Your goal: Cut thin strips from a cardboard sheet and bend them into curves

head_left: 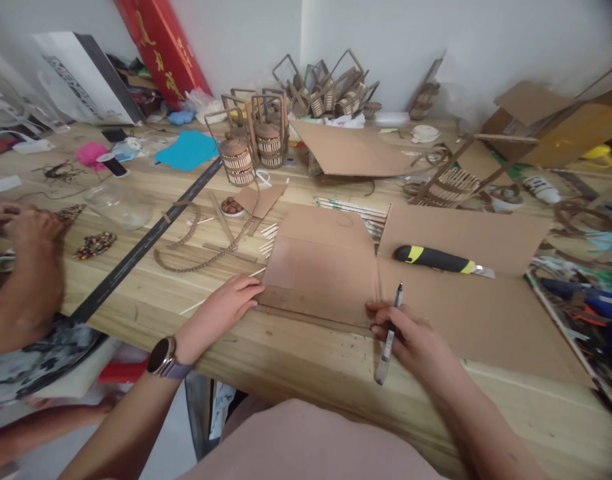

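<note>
- I see the cardboard piece [321,273] on the table [286,363].
- Left hand [226,303] touches its left edge; gripping, I cannot tell.
- Right hand [409,333], at its near right corner, grips a pen [386,353].
- Right of it, a cutter [431,260]; behind it, sticks [356,215].

Light was soft, diffuse, moderately bright. Thin shadow sat under the cardboard's [321,267] near edge; table [296,357] darkened toward its front. Mild blur overall, wide-angle stretch at edges, top-right corner vignetted.
</note>
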{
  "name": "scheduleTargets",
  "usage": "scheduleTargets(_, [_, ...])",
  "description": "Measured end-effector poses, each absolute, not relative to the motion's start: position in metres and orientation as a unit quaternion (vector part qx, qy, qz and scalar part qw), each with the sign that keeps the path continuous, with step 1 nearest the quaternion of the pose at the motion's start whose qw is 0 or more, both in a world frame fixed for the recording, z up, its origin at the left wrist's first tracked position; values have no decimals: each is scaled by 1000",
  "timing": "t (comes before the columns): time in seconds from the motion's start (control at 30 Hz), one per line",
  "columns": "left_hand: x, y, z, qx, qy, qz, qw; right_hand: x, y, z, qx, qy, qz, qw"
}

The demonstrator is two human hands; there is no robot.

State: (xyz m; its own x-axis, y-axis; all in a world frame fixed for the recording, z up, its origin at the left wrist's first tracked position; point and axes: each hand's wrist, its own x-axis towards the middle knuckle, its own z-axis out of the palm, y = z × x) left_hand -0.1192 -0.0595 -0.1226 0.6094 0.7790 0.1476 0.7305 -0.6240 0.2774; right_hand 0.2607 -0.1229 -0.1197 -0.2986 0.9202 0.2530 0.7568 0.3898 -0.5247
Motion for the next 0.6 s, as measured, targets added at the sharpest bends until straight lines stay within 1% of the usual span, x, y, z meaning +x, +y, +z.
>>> scheduleTargets(0.6, [-117, -63, -120, 894, 421, 128, 85, 260, -119, -120, -512, -804, 150, 263])
